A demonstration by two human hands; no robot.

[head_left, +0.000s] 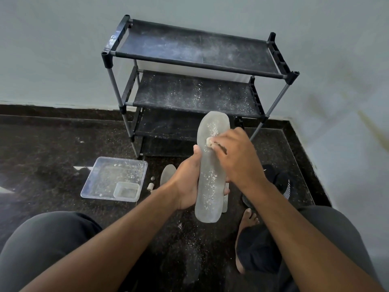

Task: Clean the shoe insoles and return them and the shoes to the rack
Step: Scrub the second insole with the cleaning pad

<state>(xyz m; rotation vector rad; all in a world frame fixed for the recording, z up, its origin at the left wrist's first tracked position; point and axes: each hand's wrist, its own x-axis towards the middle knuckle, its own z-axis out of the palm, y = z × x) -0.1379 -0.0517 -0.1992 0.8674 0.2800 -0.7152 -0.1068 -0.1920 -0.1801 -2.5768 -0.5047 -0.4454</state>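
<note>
Visibly two insoles (210, 186); one rack (195, 64).

At frame centre the insole (210, 175) is pale translucent grey, flecked with off-white crumbs. The wad (210, 142) pressed on it is cream. In the upper middle the rack (195, 51) has black fabric shelves dusted with white specks, grey metal poles and black plastic corner joints. The floor (52, 148) is dark brown-black speckled stone with scattered white powder. At left of centre the tray (92, 182) is clear plastic. The shoe (280, 182) at right is black with white stripes. The wall (63, 49) is pale grey-green. The trousers (42, 249) are dark grey.
</note>
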